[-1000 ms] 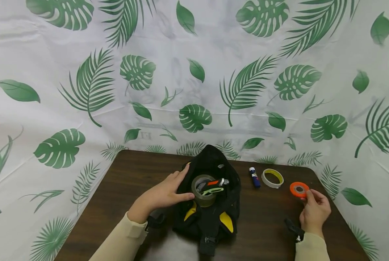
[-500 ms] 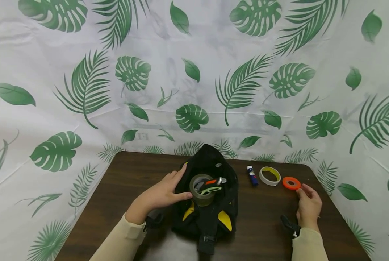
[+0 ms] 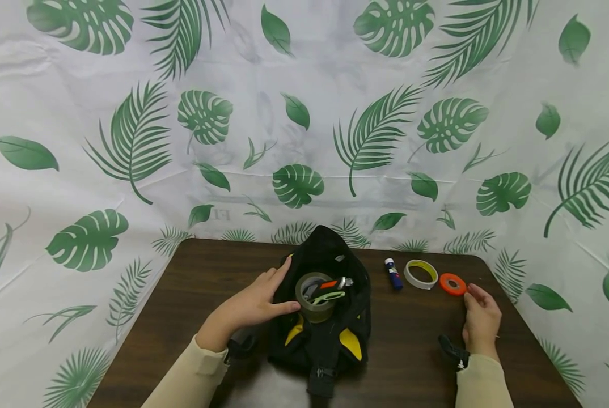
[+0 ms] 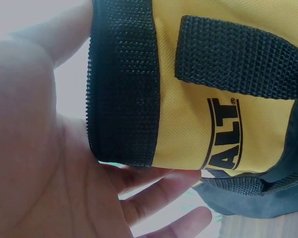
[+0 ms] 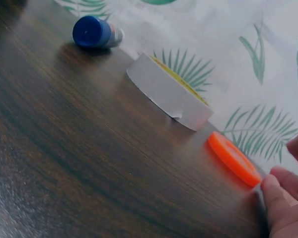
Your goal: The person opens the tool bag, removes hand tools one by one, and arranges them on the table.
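A black and yellow tool bag (image 3: 352,345) stands unzipped mid-table. In it lie a brown packing tape roll (image 3: 321,313), an orange-and-black tool with a silver tip (image 3: 330,285) and a light green tool (image 3: 329,297). My left hand (image 3: 250,303) rests against the bag's left rim, fingers extended and thumb apart; the left wrist view shows the zipper edge (image 4: 92,99) beside the palm. Over on the right, my right hand (image 3: 482,320) pinches the near edge of a flat orange tape roll (image 3: 444,283), which lies on the table.
Left of the orange roll is a white tape roll (image 3: 414,279) with a yellow core, and a blue glue stick (image 3: 393,275) lies beyond it. A leaf-print sheet (image 3: 253,113) hangs behind the dark wooden table (image 3: 411,351).
The orange tape roll has come down onto the table beside the white roll, my right hand moving slightly left with it. My left hand keeps its place on the bag.
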A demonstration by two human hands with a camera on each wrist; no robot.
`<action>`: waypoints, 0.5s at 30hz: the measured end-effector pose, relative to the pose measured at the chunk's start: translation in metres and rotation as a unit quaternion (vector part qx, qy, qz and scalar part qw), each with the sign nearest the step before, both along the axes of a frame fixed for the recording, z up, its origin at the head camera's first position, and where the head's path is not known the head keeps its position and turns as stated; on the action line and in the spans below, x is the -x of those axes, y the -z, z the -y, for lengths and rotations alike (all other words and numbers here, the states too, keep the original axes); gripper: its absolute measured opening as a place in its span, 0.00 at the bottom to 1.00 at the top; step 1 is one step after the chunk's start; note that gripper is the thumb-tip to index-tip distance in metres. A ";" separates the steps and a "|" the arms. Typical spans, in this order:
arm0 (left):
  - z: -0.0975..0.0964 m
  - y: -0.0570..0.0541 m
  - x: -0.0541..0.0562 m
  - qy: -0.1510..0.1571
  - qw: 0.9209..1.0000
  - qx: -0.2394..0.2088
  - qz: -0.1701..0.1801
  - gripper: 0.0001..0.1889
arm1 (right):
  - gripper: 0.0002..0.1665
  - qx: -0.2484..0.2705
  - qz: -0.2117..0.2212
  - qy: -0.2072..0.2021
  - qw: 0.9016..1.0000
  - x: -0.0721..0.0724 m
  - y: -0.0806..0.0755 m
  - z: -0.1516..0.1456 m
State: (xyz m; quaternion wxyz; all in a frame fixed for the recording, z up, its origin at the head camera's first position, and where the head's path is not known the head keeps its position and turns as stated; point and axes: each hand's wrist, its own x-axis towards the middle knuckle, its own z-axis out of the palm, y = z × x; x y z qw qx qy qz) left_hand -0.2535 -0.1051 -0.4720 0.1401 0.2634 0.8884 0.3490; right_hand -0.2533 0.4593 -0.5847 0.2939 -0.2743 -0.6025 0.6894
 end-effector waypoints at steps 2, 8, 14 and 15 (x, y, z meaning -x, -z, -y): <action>0.000 0.000 0.001 0.000 1.000 -0.001 0.001 0.58 | 0.25 0.015 -0.028 0.002 0.999 0.000 -0.001 0.000; 0.000 0.000 0.003 -0.001 1.000 -0.004 -0.002 0.58 | 0.21 0.124 -0.172 0.004 0.977 0.002 -0.003 0.001; 0.000 0.001 0.002 0.004 1.000 -0.003 -0.003 0.58 | 0.18 0.184 -0.235 -0.013 0.954 -0.001 -0.003 0.004; 0.000 0.001 0.001 0.004 1.000 -0.004 -0.002 0.58 | 0.18 0.185 -0.243 -0.016 0.952 -0.002 -0.004 0.005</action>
